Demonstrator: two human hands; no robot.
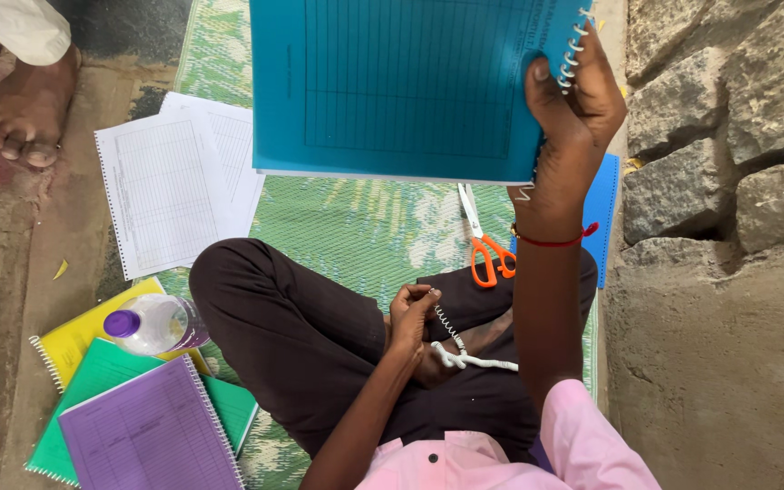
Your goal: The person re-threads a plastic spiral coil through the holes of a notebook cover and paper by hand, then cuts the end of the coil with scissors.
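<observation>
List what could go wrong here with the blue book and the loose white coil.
1. The right hand holds the raised blue book by one corner only; it could slip or sag.
2. The white coil, pinched by the left hand, trails over the lap and could snag or kink.
3. Orange scissors lie close beside the knee.

Soft, even daylight, sharp throughout.
Shadows were faint and diffuse; no glare showed, and the stone wall [728, 136] stayed crisp to the edge.
</observation>
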